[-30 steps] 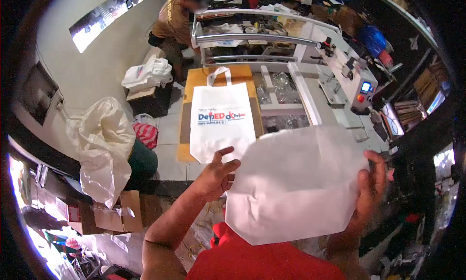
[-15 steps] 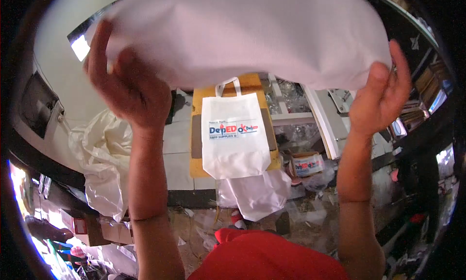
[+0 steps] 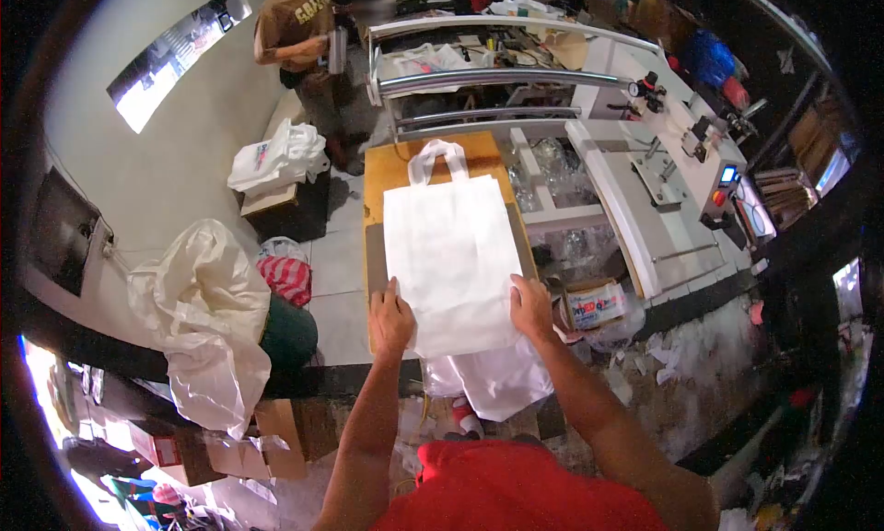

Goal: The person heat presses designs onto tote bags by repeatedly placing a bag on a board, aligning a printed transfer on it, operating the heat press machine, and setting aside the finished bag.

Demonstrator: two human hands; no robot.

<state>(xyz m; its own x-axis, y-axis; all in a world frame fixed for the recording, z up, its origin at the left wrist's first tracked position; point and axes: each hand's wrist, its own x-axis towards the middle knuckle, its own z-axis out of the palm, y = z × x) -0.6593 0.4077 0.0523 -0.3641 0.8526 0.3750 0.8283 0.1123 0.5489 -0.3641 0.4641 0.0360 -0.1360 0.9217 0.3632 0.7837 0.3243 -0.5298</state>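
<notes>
A blank white bag (image 3: 451, 255) lies flat on the wooden board (image 3: 382, 176), its handles pointing away from me. At its lower left edge is my left hand (image 3: 392, 321), fingers closed on the fabric. My right hand (image 3: 532, 308) pinches the opposite lower edge. The printed bag seen before is hidden beneath this one. Below the board's near edge, more white fabric (image 3: 493, 379) hangs down.
A metal-framed machine (image 3: 506, 78) has a lit control box (image 3: 723, 190) at right. White bags (image 3: 276, 158) are piled on a box at left, near a standing person (image 3: 308, 43). A cream sack (image 3: 203, 301) and a printed carton (image 3: 594, 305) flank the board.
The blank bag was raised in both hands and has come down over the printed bag, covering its print. The person at the back left now stands more upright.
</notes>
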